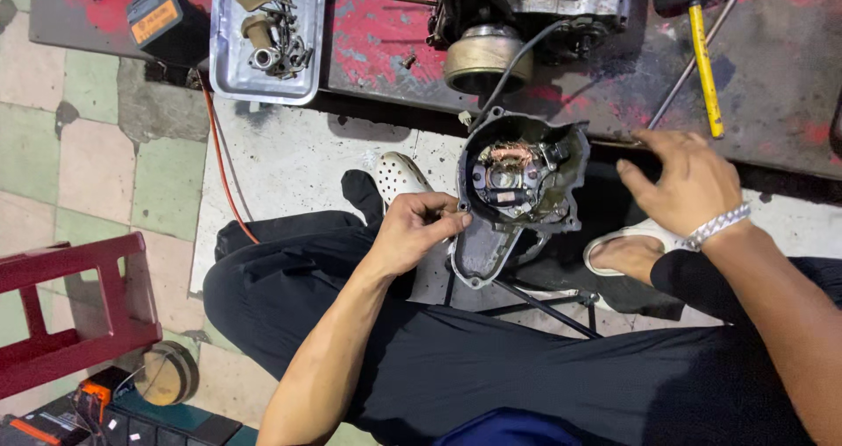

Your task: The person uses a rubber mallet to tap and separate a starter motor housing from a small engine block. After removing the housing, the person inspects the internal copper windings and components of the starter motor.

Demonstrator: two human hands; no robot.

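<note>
Holding the dark grey cast-metal engine side cover (517, 192) up over my lap, I have my left hand (412, 231) pinched on its left rim, thumb and fingers (449, 222) closed on the edge beside a bolt lug. My right hand (688, 183) hovers apart from it, fingers spread and slack, gripping nothing, just above the edge of the red-stained metal worktop (772, 69).

The cover faces me open side up, with copper-wound coils (510, 153) bolted inside and a black cable (513, 64) running from its top edge toward the engine block (526, 16) on the worktop. I judge it stiff and fairly heavy for its size, probably oily, so a one-sided pinch may let it tip. Its rim and lugs look like the safe places to grip; the windings and cable look fragile and best left untouched.
</note>
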